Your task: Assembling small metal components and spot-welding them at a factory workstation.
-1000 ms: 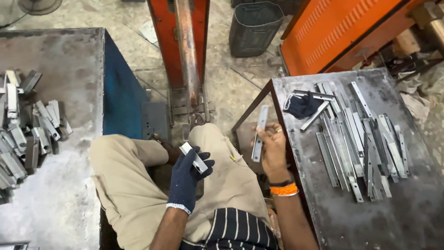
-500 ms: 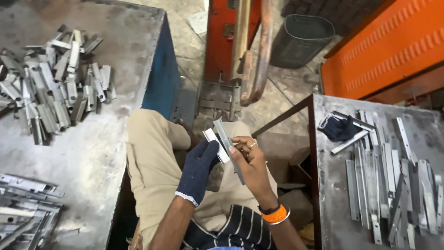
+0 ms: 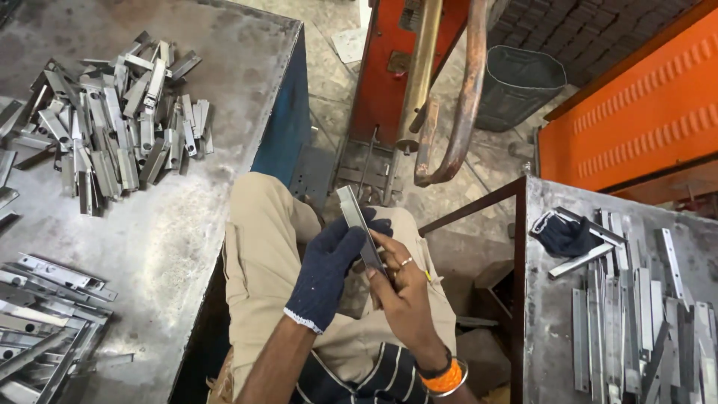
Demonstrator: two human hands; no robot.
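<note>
My left hand (image 3: 329, 265), in a dark blue knit glove, and my bare right hand (image 3: 400, 288) meet above my lap. Together they grip a long grey metal strip (image 3: 354, 217), which juts up and away from me past the fingers. A smaller metal piece seems pressed against the strip between the hands, but the fingers hide it. An orange bangle sits on my right wrist. My knees in beige trousers (image 3: 262, 247) lie under the hands.
A metal table (image 3: 187, 247) on the left carries a heap of short metal brackets (image 3: 112, 127) and stacked longer parts (image 3: 45, 314). The right table (image 3: 546, 337) holds long metal strips (image 3: 636, 307) and a dark blue glove (image 3: 561, 236). A red welding machine (image 3: 396, 67) with copper arms stands ahead.
My right hand brought a long strip from the right table over to my lap, where it joined the gloved left hand. The view swung left and both hands now grip the strip together.
</note>
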